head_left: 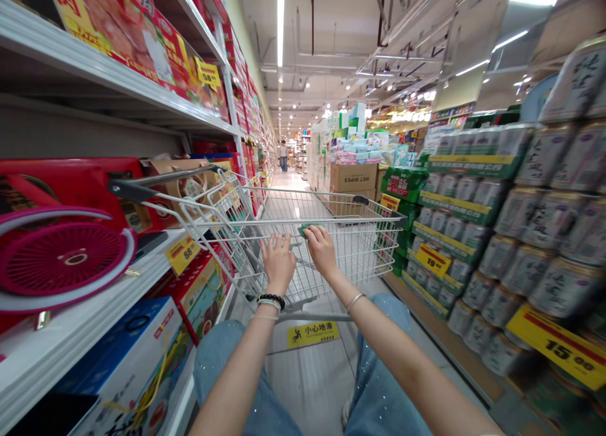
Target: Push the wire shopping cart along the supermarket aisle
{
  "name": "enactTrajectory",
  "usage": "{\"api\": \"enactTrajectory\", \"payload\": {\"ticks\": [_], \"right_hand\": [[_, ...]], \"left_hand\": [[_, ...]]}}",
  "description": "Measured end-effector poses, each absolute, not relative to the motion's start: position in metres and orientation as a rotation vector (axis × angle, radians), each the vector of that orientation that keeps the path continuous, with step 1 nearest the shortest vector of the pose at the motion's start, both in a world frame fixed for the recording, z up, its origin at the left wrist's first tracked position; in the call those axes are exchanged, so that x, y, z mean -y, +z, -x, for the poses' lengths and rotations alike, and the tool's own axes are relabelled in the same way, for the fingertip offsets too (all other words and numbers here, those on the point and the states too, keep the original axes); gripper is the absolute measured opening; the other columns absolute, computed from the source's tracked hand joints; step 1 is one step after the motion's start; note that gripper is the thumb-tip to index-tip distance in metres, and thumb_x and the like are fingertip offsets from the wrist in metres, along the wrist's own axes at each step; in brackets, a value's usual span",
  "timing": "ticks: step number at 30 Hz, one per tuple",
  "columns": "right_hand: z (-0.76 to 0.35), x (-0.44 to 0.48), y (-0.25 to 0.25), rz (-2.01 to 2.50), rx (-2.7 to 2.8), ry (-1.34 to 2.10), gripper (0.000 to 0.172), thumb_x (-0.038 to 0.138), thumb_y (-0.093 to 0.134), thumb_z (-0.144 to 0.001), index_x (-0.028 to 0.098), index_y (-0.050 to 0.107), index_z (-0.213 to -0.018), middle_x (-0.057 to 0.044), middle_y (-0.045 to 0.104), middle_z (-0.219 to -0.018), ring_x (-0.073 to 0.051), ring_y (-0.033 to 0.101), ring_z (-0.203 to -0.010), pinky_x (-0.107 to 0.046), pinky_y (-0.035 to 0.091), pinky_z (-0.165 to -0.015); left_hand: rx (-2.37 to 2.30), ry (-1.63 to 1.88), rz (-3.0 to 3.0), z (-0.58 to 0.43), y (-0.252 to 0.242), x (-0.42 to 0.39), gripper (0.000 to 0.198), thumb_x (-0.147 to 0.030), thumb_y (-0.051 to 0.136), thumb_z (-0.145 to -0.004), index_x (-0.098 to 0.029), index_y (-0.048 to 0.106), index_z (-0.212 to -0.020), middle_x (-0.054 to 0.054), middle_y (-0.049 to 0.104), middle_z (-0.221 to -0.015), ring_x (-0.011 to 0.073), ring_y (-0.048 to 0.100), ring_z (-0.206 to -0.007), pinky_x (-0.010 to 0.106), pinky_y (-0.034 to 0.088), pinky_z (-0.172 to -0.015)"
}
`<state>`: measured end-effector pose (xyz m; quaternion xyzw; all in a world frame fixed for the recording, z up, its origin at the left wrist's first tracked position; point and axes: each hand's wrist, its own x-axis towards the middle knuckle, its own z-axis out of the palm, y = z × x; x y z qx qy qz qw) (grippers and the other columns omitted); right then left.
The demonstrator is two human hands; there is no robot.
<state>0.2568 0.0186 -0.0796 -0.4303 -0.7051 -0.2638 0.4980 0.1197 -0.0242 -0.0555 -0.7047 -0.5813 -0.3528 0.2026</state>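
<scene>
A wire shopping cart point(374, 234) stands sideways across the aisle in front of my knees, its handle toward the left shelf. My left hand point(278, 262) is at the cart's near side, fingers spread and pointing up against the wires just below the top rail. Close beside it, my right hand point(322, 253) has its fingers closed on a small green cloth point(307, 228) at the top rail. Most of the cloth is hidden behind the fingers. No goods show inside the basket.
White shelves point(142, 70) with red gift boxes line the left, where a magenta fan point(71, 259) sits. Stacked cans point(540, 215) rise on the right. A carton point(353, 178) stands beyond the cart. A yellow floor sign point(312, 335) lies below; a person point(283, 155) is far off.
</scene>
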Motion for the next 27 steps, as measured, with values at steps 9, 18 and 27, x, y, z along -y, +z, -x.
{"api": "enactTrajectory", "payload": {"ticks": [9,18,27], "right_hand": [[-0.267,-0.014,-0.077,1.024,1.7,-0.606,0.035,0.007,0.043,-0.092,0.021,0.066,-0.114,-0.008,0.067,-0.115,-0.021,0.055,-0.111,-0.036,0.045,-0.099],[-0.279,-0.015,-0.079,1.091,1.726,-0.591,0.034,0.006,0.044,-0.091,0.021,0.066,-0.112,-0.008,0.067,-0.115,-0.02,0.054,-0.11,-0.034,0.044,-0.099],[-0.29,-0.014,-0.08,1.13,1.711,-0.592,0.032,0.005,0.046,-0.09,0.02,0.067,-0.109,-0.008,0.068,-0.112,-0.021,0.054,-0.109,-0.034,0.044,-0.098]], "left_hand": [[1.635,-1.006,1.951,-0.116,-0.06,0.024,0.052,-0.012,0.045,-0.081,-0.018,0.057,-0.132,0.012,0.058,-0.137,0.0321,0.04,-0.138,0.057,0.02,-0.12],[1.67,-1.056,1.957,-0.121,-0.06,0.026,0.055,-0.011,0.047,-0.08,-0.018,0.055,-0.134,0.012,0.057,-0.139,0.0318,0.036,-0.141,0.056,0.019,-0.121],[1.691,-1.086,1.95,-0.121,-0.061,0.026,0.056,-0.012,0.047,-0.08,-0.018,0.054,-0.135,0.012,0.055,-0.141,0.0312,0.033,-0.143,0.057,0.014,-0.122]]}}
